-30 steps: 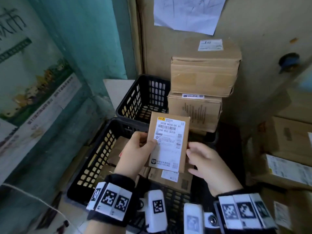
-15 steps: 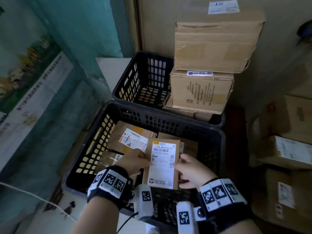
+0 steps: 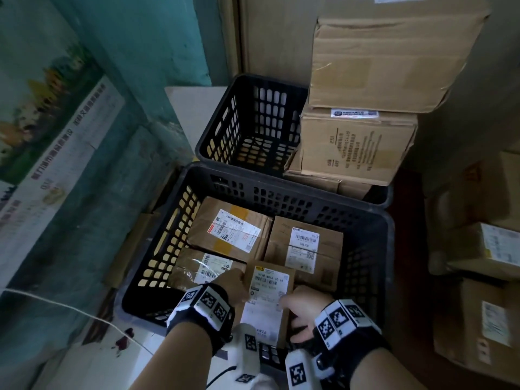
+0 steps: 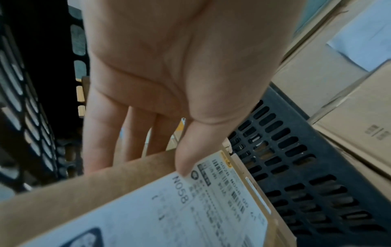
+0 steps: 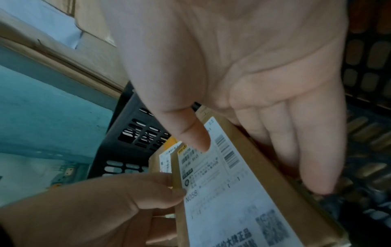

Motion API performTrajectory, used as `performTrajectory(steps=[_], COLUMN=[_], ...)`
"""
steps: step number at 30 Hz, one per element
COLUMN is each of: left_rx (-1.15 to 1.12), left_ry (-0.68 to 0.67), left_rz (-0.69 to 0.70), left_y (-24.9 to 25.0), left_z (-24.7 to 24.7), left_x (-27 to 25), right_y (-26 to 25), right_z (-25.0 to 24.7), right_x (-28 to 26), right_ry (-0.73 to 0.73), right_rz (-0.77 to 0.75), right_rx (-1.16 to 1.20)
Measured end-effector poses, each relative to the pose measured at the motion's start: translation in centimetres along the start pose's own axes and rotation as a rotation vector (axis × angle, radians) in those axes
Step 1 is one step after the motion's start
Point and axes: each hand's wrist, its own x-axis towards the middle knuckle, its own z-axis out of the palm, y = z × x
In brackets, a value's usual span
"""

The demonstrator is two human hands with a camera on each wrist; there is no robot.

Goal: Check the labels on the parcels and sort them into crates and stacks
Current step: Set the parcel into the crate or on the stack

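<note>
I am holding one small brown parcel with both hands, label up, inside the near black crate. My left hand is pinching its left edge — thumb on the white label, fingers underneath. My right hand is gripping the right edge, thumb on the label and fingers wrapped beneath. Just beyond my hands three more labelled parcels are lying in this crate: one ahead of my left hand, one ahead of my right, one under clear tape beside my left hand. Farther ahead a second black crate is sitting with two cartons stacked in its right part — the lower one printed with text.
</note>
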Motion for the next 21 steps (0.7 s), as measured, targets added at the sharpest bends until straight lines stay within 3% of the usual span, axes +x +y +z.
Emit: performTrajectory(steps=[16,21], left_rx=[0.298,0.417], left_ry=[-0.023,0.064], left_rz=[0.024,0.077], left_y=[-0.8,-1.3], left_z=[1.1,1.1], left_x=[5.8,8.1], right_y=[0.9,1.1], right_z=[0.7,0.9], right_x=[5.2,6.5], right_ry=[-0.031,-0.023], right_rz=[0.116,0.127], right_rx=[0.145,0.103])
